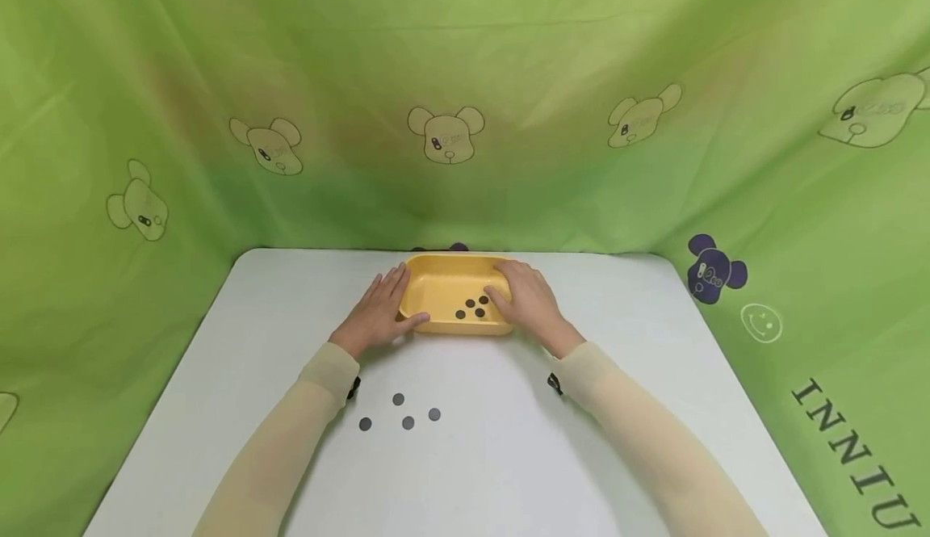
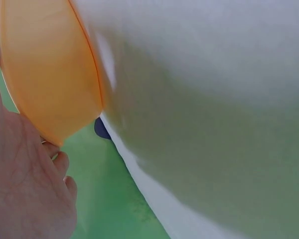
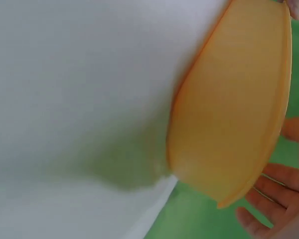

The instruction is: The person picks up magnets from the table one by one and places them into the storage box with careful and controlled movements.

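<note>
A yellow plastic tub (image 1: 456, 329) with rounded corners sits at the far side of the white table. Several dark, flat round discs (image 1: 470, 304) lie inside it, toward its right end. My left hand (image 1: 379, 308) holds the tub's left end, thumb on the near rim and fingers along the outer wall. My right hand (image 1: 529, 299) reaches over the right rim, with thumb and fingers loosely spread above the inside. In the right wrist view its fingers (image 3: 281, 191) appear just past the rim. I see nothing held in it, though its palm is hidden.
Several more dark discs (image 1: 408, 423) are scattered on the near part of the white table (image 1: 494, 456), left of centre. Green printed cloth (image 1: 450, 206) hangs behind the table and along both sides.
</note>
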`<state>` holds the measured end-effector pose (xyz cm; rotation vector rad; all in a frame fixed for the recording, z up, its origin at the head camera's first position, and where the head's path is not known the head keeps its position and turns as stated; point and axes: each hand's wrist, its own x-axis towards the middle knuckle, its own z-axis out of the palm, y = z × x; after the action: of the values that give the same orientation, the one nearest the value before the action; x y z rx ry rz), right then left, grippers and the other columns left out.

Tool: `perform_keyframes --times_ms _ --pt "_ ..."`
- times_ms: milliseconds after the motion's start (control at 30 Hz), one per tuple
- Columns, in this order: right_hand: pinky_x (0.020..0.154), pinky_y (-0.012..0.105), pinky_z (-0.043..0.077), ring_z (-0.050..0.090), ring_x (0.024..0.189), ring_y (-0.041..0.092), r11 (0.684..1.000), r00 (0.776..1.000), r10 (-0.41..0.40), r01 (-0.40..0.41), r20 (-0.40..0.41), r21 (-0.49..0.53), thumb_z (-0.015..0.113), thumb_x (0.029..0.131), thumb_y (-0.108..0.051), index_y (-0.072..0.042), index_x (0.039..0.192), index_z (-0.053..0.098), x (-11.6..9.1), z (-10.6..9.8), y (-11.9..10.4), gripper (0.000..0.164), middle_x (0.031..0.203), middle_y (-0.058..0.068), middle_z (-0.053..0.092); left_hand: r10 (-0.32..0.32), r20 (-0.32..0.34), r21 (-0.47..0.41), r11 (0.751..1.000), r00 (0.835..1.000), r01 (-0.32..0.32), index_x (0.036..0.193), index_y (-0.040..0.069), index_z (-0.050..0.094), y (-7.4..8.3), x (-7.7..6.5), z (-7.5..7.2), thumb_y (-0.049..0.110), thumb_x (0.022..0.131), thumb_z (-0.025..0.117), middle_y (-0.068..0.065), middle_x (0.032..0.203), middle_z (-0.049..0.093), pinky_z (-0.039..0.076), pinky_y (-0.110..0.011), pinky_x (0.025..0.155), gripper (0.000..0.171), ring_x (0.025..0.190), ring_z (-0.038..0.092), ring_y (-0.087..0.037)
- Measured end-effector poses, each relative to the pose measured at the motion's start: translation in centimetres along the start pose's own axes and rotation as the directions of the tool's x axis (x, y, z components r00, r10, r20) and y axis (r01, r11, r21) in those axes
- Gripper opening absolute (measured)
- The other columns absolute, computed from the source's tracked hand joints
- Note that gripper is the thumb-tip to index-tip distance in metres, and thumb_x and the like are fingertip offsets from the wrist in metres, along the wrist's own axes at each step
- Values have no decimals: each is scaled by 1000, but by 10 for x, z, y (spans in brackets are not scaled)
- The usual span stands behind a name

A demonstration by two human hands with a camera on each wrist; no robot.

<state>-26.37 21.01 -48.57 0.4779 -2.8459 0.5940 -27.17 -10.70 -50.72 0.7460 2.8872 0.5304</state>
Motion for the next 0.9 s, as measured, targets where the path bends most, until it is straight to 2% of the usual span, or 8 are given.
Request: perform_keyframes --times_ms 200,300,367,667,900 --pt "134 56 16 21 163 39 1000 998 27 -27 51 -1 58 107 -55 4 167 28 -20 5 9 89 175 22 26 -9 21 16 1000 1000 8 172 3 0 -1 -2 1 72 104 49 -13 181 -1 -2 -43 135 108 167 5 -32" --pt "135 53 8 8 166 35 999 995 54 -53 86 -13 52 106 -65 3 170 15 -24 9 11 101 178 21 12 -7 19 5 1000 1000 7 171 2 1 -1 -2 1 71 105 50 -13 181 -1 -2 -43 135 108 167 5 -32" --pt "136 52 5 4 167 34 997 993 71 -69 99 -22 49 105 -69 3 170 10 -25 11 13 105 179 21 7 -4 17 7 1000 1000 4 171 2 1 -1 -2 1 71 105 50 -13 181 -1 -2 -43 135 108 167 5 -32" --pt "135 51 4 4 166 36 993 985 114 -109 134 -43 46 103 -75 3 170 7 -30 14 16 111 179 20 2 -1 18 18 1000 1000 1 171 3 0 -2 1 2 74 104 47 -12 181 -2 -3 -43 135 109 167 4 -32" --pt "136 49 5 2 167 36 991 984 123 -114 127 -74 41 102 -80 4 170 6 -29 19 18 114 179 22 2 -6 30 2 1000 1000 6 172 5 -2 -5 2 0 76 103 45 -10 181 -5 -5 -42 135 109 167 0 -29"
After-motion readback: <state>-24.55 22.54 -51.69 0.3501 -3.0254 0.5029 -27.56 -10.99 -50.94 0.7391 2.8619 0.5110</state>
